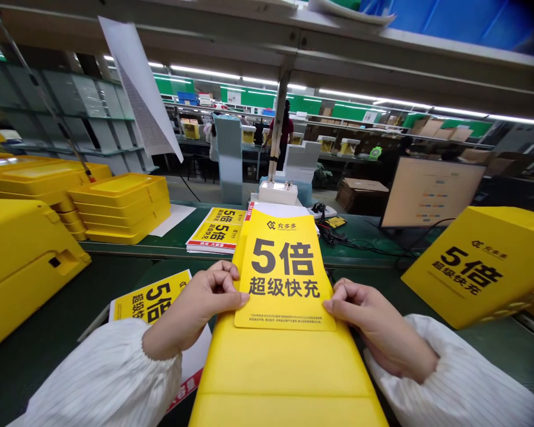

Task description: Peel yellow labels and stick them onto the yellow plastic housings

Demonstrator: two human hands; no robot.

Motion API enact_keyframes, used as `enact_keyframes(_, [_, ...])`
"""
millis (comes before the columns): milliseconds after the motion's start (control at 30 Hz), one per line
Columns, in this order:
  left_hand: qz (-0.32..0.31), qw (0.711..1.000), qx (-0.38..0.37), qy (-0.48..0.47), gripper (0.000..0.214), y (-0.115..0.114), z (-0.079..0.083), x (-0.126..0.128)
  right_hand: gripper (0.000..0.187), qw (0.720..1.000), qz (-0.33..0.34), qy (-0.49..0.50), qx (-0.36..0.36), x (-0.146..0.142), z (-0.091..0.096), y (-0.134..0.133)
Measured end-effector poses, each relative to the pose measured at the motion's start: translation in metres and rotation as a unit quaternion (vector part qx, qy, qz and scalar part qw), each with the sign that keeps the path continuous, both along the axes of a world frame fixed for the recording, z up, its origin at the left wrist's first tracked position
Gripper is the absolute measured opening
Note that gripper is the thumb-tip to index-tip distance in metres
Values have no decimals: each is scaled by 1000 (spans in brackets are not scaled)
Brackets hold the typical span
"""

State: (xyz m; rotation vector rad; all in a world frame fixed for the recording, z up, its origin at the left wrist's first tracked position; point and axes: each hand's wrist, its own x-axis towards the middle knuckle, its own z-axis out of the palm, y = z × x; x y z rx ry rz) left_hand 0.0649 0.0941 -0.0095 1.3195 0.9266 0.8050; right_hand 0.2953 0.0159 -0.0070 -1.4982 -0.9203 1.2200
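While a yellow case [289, 373] runs up from the bottom centre of the frame, a yellow label [282, 270] with bold dark lettering sits over it at the centre. Left hand [202, 305] and right hand [369, 314], in white sleeves, pinch the label's two side edges between thumb and fingers; whether it is touching the case all over, I cannot tell. Partly behind the left forearm is a printed sheet [153, 296]. Another yellow case [24, 267] fills the left edge; a lettered one [480, 267] stands tilted at right. Beyond, on the green bench, are stacked yellow lids [122, 207] at left, a label pile [216, 232] near the centre and a lit monitor [431, 193] at right. Farther off, a person [286, 133] in dark red stands at upper centre.
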Motion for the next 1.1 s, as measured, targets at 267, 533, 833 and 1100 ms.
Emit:
enact_keyframes(267, [-1,1000,8,4,36,0,0,0,31,1000,-3,-1,0,0,0,-1])
enact_keyframes(533, [1,1000,12,10,36,1,-1,-1,31,1000,6,-14,-1,2,-4,0])
enact_keyframes(833, [-11,1000,14,8,36,-1,0,-2,32,1000,14,-12,11,1,-5,-2])
enact_keyframes(1100, [-19,997,58,42,39,0,-2,-2,34,995,54,-73,50,7,-14,-3])
